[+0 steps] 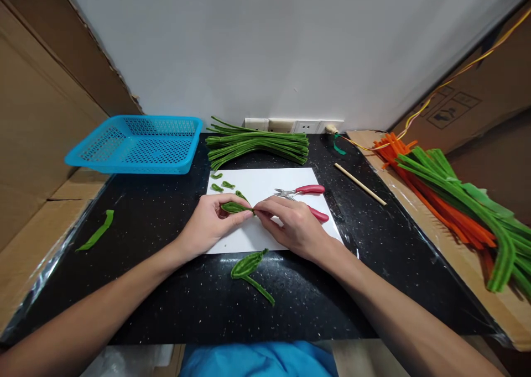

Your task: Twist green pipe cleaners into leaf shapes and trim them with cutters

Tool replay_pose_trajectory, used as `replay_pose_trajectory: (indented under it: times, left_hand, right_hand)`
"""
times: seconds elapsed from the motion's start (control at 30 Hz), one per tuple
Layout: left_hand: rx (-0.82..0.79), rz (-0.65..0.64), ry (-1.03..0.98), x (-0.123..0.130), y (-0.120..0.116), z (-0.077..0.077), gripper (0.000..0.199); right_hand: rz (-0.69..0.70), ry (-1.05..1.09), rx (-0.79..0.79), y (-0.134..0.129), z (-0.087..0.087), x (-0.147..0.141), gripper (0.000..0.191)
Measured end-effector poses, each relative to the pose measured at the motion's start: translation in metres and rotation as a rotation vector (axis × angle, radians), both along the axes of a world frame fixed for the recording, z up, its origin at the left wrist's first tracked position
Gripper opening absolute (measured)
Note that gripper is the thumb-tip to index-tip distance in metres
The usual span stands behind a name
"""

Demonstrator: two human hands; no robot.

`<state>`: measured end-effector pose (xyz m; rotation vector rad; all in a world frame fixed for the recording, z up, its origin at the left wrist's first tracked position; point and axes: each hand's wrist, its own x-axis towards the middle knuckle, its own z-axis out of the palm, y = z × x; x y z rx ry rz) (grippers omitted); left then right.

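Nearest you, a stemmed green leaf (248, 264) lies at the front edge of the white sheet (232, 241). Above the sheet, your left hand (213, 220) grasps a green loop (233, 207), long axis left to right; your right hand (296, 220) pinches its right tip. Pliers (310, 189) lie beyond, toward the sheet's right edge.

The person wears a bright blue garment (257, 361) at 6 o'clock, its cloth rumpled into soft folds; its cut is hidden. The left forearm (112, 295), at 8 o'clock, and right forearm (385, 295), at 4 o'clock, are bare and slim, tapering toward 2 bare hands (297, 222).
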<state>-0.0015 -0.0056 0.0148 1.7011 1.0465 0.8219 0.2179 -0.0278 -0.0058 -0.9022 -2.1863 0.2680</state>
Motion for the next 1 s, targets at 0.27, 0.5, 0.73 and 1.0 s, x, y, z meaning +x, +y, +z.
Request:
replay_pose_trajectory:
  times: [0.27,0.5,0.73,1.0]
  left_hand:
    - [0.033,-0.029,0.092,-0.002,0.0,0.0,0.019]
    - [0.333,-0.102,0.233,-0.016,0.0,-0.011,0.013]
    - [0.398,-0.048,0.182,-0.016,0.0,-0.013,0.01]
    - [0.007,0.041,-0.272,-0.003,0.006,-0.009,0.023]
  right_hand:
    - [-0.056,-0.037,-0.075,-0.008,0.004,-0.011,0.015]
    - [-0.075,0.194,-0.446,-0.011,0.016,-0.02,0.014]
    - [-0.031,0.267,-0.517,-0.01,0.018,-0.019,0.014]
    - [-0.024,0.414,-0.493,-0.01,0.019,-0.012,0.01]
